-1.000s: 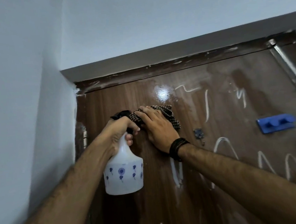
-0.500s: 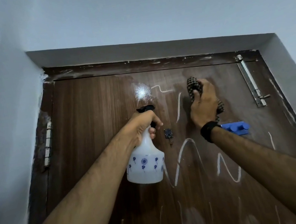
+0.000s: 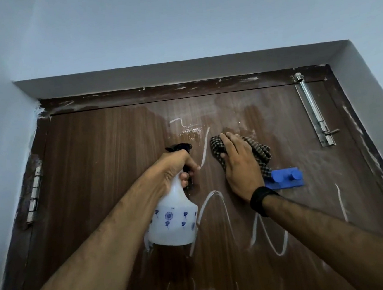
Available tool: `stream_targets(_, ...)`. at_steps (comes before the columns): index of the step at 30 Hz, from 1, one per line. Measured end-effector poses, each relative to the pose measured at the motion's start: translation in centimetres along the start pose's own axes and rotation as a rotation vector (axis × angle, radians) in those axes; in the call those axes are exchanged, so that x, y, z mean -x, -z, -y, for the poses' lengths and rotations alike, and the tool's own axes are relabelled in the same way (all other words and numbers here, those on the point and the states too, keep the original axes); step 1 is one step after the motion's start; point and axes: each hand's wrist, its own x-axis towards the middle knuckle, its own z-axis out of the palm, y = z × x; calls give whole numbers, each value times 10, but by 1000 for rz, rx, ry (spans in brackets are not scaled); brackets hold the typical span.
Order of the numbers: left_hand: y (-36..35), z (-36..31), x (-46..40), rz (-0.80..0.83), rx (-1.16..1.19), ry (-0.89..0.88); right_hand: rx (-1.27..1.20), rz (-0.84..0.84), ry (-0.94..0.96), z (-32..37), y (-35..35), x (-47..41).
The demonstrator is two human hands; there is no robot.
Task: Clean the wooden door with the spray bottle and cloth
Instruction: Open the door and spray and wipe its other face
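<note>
The dark wooden door point(image 3: 108, 167) fills the view, marked with white chalk squiggles and wet smears near its top. My left hand point(image 3: 176, 165) grips the neck of a white spray bottle point(image 3: 172, 220) with blue flower prints and a black nozzle, held just in front of the door's middle. My right hand point(image 3: 240, 165) presses a brown checked cloth point(image 3: 261, 155) flat against the door, right of a chalk line. A black band sits on that wrist.
A blue hook rack point(image 3: 286, 178) is fixed to the door just right of my right hand. A metal sliding bolt point(image 3: 312, 111) runs down the upper right. Hinges point(image 3: 34, 196) sit on the left edge. White walls frame the doorway.
The right hand with the cloth swept from the door's upper left to the right, then slid down and slightly left. The view pulled back and centred on the door. The bottle stays gripped.
</note>
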Motion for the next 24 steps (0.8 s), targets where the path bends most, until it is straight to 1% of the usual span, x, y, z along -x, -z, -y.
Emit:
stream_targets(3,-4,-1,1,-40,-31,-5,27,-17,84,-9,-2,-27)
stream_targets(7,0,-6,5,-113,5,-14,4,-21,40,1,-11,-92)
stream_targets(9,7,-9,7,-135,17,-10,19,-8,36,10,-18,-107)
stream_targets(11,18,-13,8,-157,21,-12,4,31,79,17,-22,-100)
stream_targets(14,35,-16,10,-148,21,-11,-28,121,228,27,-21,-54)
stream_targets(18,52,-15,11,-135,10,5,32,189,355,28,-18,-7)
stream_targets(21,59,-13,10,-142,10,7,104,176,359,24,-17,-23)
stream_targets(24,65,-14,9,-157,29,-4,98,133,257,28,-25,-74)
